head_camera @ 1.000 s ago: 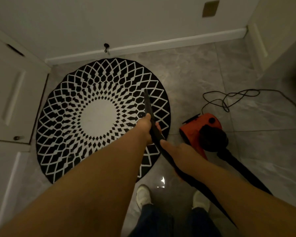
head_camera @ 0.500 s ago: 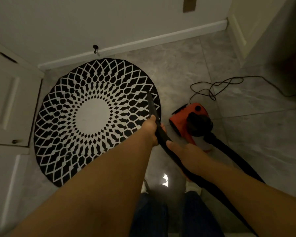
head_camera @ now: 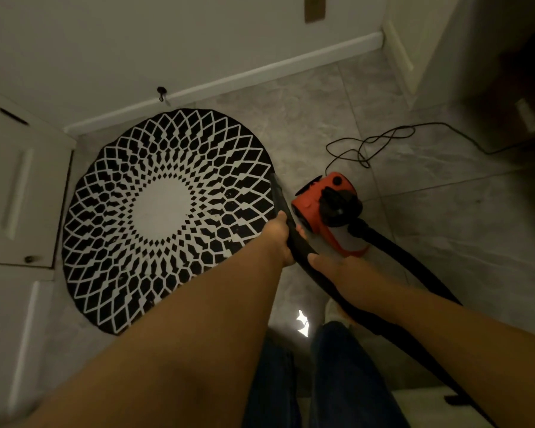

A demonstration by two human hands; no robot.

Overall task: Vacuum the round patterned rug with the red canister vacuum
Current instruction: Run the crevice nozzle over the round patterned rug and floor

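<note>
**Mia:** Head camera looks down at the floor (head_camera: 445, 227), all gray tiles. What is the biggest thing on it?

**Ben:** The round rug (head_camera: 167, 217), black and white, with a plain white spot in the middle. It lies flat by the wall (head_camera: 136, 41) and the white doors (head_camera: 19, 196).

**Mia:** And the red vacuum (head_camera: 314, 208)?

**Ben:** It sits on the tiles just beside the rug's right edge. Its black hose (head_camera: 393, 257) bends back toward the person, and a thin cord (head_camera: 380, 143) lies loose behind it.

**Mia:** Who holds the nozzle (head_camera: 278, 196)?

**Ben:** Both hands do. The left hand (head_camera: 280, 239) has its fingers wrapped tight around the tube up front. The right hand (head_camera: 337, 270) grips it a bit lower, fingers curled under.

**Mia:** Where is the tip?

**Ben:** Right at the rug's right edge. I cannot tell if it touches.

**Mia:** So how to do it well?

**Ben:** I think keep the tip low, go slowly in rows across the rug, and hold steady so the thin rug does not bunch up. Watch that the hose does not tug the vacuum over.
</note>
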